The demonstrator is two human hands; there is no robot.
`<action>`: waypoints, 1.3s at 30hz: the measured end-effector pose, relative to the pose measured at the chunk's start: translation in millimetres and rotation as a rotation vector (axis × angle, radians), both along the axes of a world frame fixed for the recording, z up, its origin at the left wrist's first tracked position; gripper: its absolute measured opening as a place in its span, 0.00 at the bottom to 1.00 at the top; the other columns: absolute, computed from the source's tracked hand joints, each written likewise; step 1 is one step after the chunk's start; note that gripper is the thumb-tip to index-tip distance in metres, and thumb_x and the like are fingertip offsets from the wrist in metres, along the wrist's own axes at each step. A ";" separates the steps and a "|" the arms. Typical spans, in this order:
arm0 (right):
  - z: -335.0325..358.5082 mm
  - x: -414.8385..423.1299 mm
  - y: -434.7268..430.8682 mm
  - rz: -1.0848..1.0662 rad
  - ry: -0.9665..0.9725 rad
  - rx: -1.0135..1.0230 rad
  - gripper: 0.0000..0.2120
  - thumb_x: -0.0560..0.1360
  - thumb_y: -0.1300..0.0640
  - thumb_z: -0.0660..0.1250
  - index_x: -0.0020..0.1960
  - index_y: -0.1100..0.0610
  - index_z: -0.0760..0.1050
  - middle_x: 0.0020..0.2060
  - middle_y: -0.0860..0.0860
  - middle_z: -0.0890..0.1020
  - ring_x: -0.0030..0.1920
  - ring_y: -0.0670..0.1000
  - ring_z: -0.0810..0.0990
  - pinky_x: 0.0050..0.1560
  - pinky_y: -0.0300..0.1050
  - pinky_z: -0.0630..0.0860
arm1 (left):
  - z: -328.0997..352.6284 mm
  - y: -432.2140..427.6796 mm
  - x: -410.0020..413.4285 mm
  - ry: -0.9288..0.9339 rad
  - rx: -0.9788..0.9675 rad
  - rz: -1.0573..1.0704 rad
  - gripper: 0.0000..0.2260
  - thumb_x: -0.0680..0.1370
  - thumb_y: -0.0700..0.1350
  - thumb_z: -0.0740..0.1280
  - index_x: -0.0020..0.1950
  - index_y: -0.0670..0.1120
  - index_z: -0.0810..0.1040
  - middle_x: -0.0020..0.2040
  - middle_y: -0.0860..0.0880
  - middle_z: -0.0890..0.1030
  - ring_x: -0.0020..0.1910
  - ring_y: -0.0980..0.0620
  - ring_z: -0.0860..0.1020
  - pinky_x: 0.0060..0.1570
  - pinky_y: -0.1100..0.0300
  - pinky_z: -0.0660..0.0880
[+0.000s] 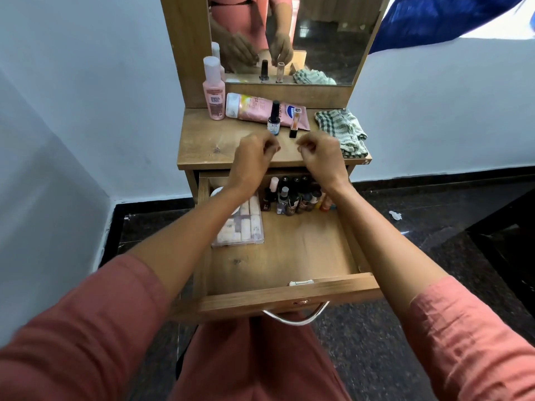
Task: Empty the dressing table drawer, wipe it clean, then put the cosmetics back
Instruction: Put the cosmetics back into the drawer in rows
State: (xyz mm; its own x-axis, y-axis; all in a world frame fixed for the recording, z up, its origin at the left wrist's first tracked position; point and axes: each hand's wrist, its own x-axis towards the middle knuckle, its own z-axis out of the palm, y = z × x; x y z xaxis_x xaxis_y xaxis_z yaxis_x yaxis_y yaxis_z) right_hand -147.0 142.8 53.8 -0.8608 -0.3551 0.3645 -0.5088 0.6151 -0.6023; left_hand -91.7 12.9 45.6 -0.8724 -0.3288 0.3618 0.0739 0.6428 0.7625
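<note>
1. Sleeves nearest: left sleeve (86, 328) and right sleeve (469, 337), both forearms reaching forward over the drawer.
2. Drawer (289, 296) pulled well out, metal handle (295, 316) hanging at its front. Near half of the floor bare wood.
3. Drawer contents, far half: flat clear case (243, 224) of pale blocks at left, partly under the left forearm; a round white lid (217, 192) behind it, mostly hidden; cluster of nail polish bottles (298, 198) standing packed together at the back.
4. Left hand (253, 157) and right hand (321, 156) raised over the front edge of the surface (208, 140), apart from each other, fingers curled in. Nothing visible in either.
5. On the surface just beyond them: dark-capped bottle (274, 118) and lipstick (294, 125), both upright, side by side. Behind, pink tube (249, 107) lying flat; pink bottle (214, 91) upright at left; checked cloth (341, 128) crumpled at right.
6. Mirror (333, 39) at the back.
7. Judgement: emptying is partly done. The polish bottles look like glass: small, light, smooth and top-heavy, so they tip easily. Pinch each by cap or shoulder, one or two per hand. The case looks stiff and thin; lift it by an edge and keep it level.
</note>
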 end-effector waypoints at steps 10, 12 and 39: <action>17.0 -42.1 -33.5 0.004 0.019 0.023 0.19 0.75 0.66 0.61 0.65 0.61 0.70 0.59 0.58 0.75 0.60 0.53 0.73 0.58 0.36 0.66 | 39.0 -14.7 -62.0 -0.066 -0.260 0.037 0.17 0.77 0.33 0.60 0.65 0.41 0.72 0.64 0.43 0.74 0.62 0.47 0.73 0.61 0.57 0.69; 15.0 -42.1 -35.0 0.006 0.027 0.020 0.17 0.74 0.67 0.61 0.62 0.62 0.73 0.56 0.59 0.76 0.56 0.54 0.75 0.54 0.37 0.67 | 40.1 -14.7 -64.7 -0.109 -0.280 0.027 0.13 0.77 0.34 0.59 0.59 0.39 0.76 0.58 0.40 0.77 0.57 0.45 0.76 0.58 0.53 0.72; 15.2 47.8 7.7 0.112 0.053 -0.123 0.11 0.71 0.67 0.68 0.54 0.66 0.78 0.49 0.60 0.81 0.45 0.46 0.75 0.44 0.18 0.66 | 30.3 -2.5 45.3 -0.090 -0.160 -0.088 0.09 0.74 0.35 0.67 0.54 0.39 0.80 0.51 0.42 0.82 0.48 0.48 0.80 0.51 0.60 0.75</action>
